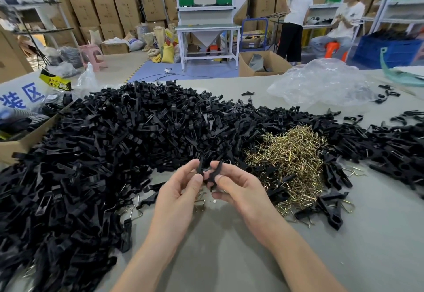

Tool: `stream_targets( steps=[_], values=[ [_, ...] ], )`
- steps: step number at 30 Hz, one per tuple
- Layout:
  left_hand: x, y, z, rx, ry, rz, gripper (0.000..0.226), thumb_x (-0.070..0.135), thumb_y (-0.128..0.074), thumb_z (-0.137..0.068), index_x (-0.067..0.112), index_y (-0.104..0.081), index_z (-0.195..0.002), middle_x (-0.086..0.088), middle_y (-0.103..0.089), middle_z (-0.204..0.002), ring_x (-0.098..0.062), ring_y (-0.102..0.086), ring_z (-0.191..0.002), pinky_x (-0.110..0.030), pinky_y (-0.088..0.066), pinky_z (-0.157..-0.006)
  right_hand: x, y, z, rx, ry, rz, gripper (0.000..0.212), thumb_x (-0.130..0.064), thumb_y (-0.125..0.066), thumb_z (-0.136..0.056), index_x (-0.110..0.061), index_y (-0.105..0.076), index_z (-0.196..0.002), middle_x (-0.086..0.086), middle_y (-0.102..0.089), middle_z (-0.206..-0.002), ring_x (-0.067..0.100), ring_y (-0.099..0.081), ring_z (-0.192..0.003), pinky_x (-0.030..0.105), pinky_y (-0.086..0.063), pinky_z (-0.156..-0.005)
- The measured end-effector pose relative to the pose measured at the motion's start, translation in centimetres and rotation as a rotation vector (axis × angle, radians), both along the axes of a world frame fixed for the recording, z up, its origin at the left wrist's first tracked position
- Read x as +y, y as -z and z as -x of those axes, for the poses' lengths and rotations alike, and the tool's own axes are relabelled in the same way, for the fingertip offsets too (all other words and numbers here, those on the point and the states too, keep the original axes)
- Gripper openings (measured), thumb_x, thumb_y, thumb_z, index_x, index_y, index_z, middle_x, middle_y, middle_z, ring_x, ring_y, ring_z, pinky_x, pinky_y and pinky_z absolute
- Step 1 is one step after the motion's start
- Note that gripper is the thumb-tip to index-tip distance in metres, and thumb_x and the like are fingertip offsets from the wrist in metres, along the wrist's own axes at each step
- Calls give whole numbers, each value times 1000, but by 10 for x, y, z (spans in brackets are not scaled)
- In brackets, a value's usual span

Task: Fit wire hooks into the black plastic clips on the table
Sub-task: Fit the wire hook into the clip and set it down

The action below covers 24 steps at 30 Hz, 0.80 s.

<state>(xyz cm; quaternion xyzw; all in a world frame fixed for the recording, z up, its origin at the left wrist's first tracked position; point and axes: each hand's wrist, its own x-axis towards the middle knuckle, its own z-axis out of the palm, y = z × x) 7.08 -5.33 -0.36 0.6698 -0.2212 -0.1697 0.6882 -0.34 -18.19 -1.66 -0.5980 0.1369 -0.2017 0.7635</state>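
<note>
Two hands [181, 190] [238, 188], clip [215, 172], seemingly between piles [114, 142] [296, 154]

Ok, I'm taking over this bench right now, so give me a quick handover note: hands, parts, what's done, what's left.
Hands: the left hand and right hand both pinch a black clip above the table; I can't see a hook in it.
Parts: the wire hooks are a brass pile right of the hands; the loose clips are a big heap to the left and behind.
Done: a few clips with hooks lie at the near right.
Left: nearly the whole heap.
</note>
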Motion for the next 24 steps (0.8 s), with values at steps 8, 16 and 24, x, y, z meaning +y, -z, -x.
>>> stream_targets(
  steps=[8, 16, 24],
  values=[
    [-2, -1, 2, 33, -11, 33, 30, 5, -62, -95, 24, -71, -116, 9, -76, -109, -4, -69, -104, -11, -52, -83, 4, -3, 1, -26, -8, 9, 33, -5, -61, -98, -32, -77, -107, -1, -76, -112, 15, -72, -104, 24, -57, -82],
    [-1, 1, 2, 50, -34, 49, 23, 8, -69, -92, 24, -71, -108, 3, -76, -95, -6, -71, -87, -10, -50, -70, 3, -3, 3, -29, 11, -27, 27, -5, -62, -97, -23, -74, -114, 1, -76, -111, 17, -72, -104, 24, -58, -83],
    [-1, 3, 2, 22, -14, 17, 18, 12, -68, -92, 23, -71, -107, 2, -76, -97, -7, -70, -88, -11, -50, -74, 3, -3, 2, -35, 18, -64, 27, -4, -61, -98, -23, -75, -110, 3, -76, -112, 19, -73, -104, 25, -58, -83]
  ],
)
